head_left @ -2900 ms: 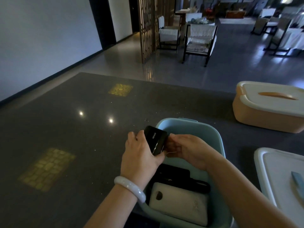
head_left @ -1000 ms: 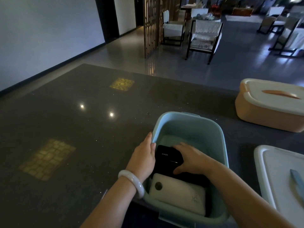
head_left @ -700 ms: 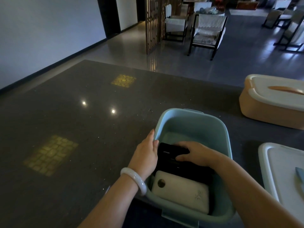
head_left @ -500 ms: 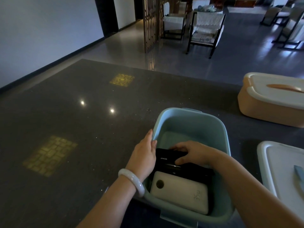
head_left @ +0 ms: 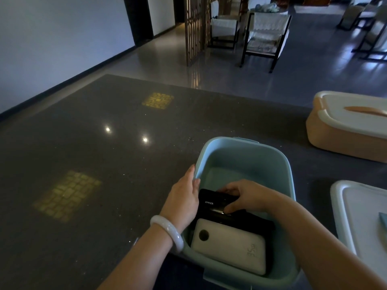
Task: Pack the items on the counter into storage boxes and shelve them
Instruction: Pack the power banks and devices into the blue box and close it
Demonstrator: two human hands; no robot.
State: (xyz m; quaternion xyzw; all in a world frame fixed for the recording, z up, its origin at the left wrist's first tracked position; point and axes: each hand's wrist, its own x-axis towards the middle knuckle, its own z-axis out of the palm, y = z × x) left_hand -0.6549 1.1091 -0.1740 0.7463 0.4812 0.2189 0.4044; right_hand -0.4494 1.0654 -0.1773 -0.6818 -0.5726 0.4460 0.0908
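- The white power bank (head_left: 229,249) lies flat at the near end of the light blue storage box (head_left: 247,155), a dark item under its far edge.
- The right hand (head_left: 249,196) reaches into the box, fingers curled over the black Anker power bank (head_left: 211,203) and clamped on its far edge — a few seconds ago that power bank was held up above the rim in both hands; now it is down inside, lying just beyond the white one and overlapping the dark item.
- The left hand (head_left: 183,200), a pale bangle (head_left: 167,232) on its wrist, has let go of the power bank and rests with straight fingers against the box's left rim, steadying it.
- So this item is effectively packed; what remains, I judge, is releasing it, lidding the box and shelving it.
- At the right edge lies a white lid (head_left: 360,216), near the box.
- Farther right on the dark counter (head_left: 94,153) sits an orange storage box (head_left: 343,139), lid already on — well apart from the blue one.
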